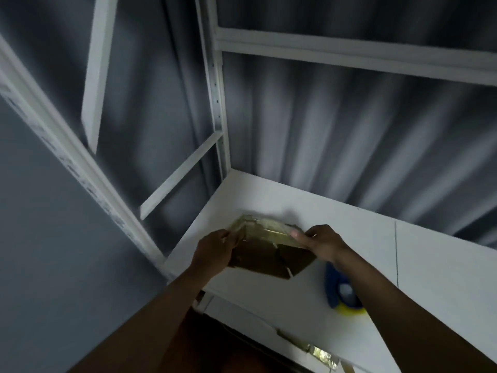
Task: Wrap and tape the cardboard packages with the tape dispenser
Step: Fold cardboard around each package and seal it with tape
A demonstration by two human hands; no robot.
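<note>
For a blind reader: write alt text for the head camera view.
Two hands hold a taped cardboard package over a white shelf, the left hand at its left end and the right hand at its right. A blue and yellow tape dispenser lies on the shelf beneath the right wrist.

white shelf (269, 200) | white rack frame (219, 103) | grey corrugated wall (349, 130)

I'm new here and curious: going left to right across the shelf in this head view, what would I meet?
Left hand → cardboard package → right hand → blue and yellow tape dispenser, all over the white shelf.
</note>
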